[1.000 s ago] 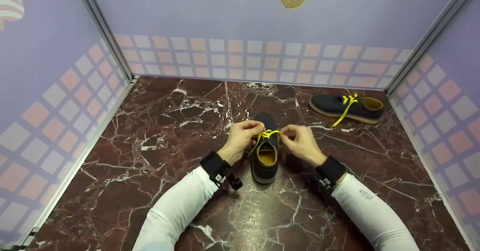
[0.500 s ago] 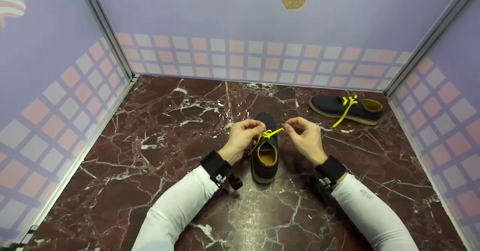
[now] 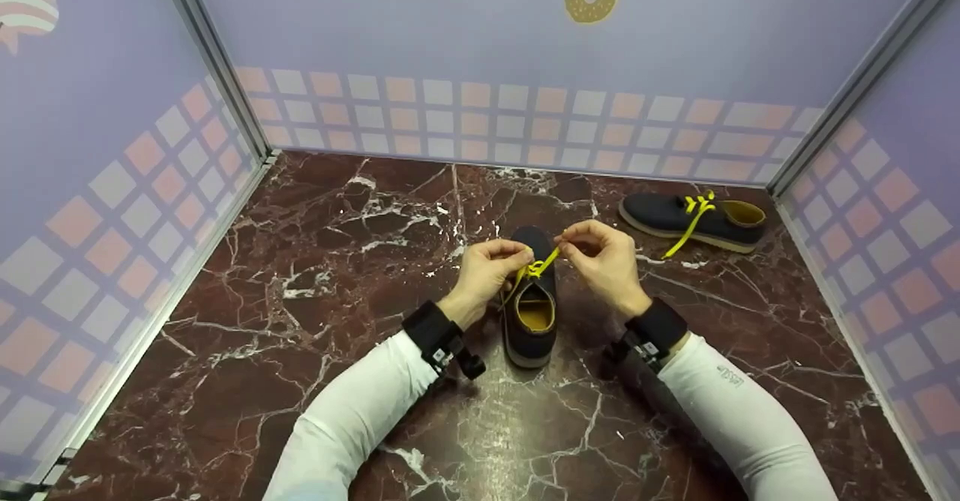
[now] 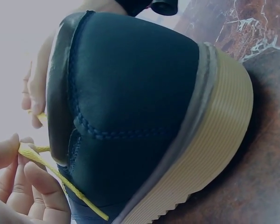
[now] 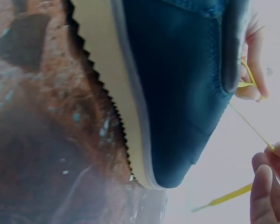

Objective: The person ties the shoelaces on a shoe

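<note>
A dark low-cut shoe with a tan lining stands upright on the floor, its toe pointing away from me. My left hand is at the left of its laces and pinches a yellow shoelace between thumb and index finger. In the left wrist view that shoelace bends over the fingertips, and its end hangs beside the shoe. My right hand, above the shoe's right side, pinches the other end of the lace. From the right wrist view, a thin stretch of lace runs taut from the shoe to those fingertips.
A matching second shoe with a loose yellow lace lies at the back right, toe to the left. Brown marbled floor surrounds both shoes. Purple panels with printed squares enclose it at the back and sides.
My right hand has pulled the lace out to the right, then moved it farther from me and back toward the shoe's midline. My left hand has hardly moved.
</note>
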`<state>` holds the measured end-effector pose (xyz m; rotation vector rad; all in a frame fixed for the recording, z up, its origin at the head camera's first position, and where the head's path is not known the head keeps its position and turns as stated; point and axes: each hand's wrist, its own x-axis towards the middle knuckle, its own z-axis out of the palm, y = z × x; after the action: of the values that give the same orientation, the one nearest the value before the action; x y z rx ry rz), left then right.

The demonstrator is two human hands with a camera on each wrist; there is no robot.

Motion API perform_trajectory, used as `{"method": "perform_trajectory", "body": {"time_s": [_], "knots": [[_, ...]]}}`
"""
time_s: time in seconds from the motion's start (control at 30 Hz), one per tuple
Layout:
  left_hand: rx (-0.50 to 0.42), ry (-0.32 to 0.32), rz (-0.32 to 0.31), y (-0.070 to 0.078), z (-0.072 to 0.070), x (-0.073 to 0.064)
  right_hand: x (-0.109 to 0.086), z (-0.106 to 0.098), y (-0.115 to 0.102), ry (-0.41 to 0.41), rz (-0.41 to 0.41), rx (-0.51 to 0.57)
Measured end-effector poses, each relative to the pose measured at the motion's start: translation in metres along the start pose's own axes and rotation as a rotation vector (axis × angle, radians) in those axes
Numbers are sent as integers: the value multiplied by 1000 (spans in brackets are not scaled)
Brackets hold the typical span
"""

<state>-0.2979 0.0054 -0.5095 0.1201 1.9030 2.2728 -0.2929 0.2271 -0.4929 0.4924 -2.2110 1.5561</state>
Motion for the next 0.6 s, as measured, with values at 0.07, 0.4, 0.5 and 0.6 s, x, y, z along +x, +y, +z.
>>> {"method": "perform_trajectory", "body": {"time_s": [0.07, 0.4, 0.5, 0.6], "knots": [[7, 0, 5, 0, 0, 0, 4, 1, -3, -29, -9, 8], [16, 6, 13, 1, 0, 0, 26, 15, -17, -152, 18, -67], [26, 6, 18, 2, -1, 0, 31, 19, -20, -194, 29, -64], [32, 12, 18, 3, -2, 0, 34, 22, -21, -238, 40, -66]]}}
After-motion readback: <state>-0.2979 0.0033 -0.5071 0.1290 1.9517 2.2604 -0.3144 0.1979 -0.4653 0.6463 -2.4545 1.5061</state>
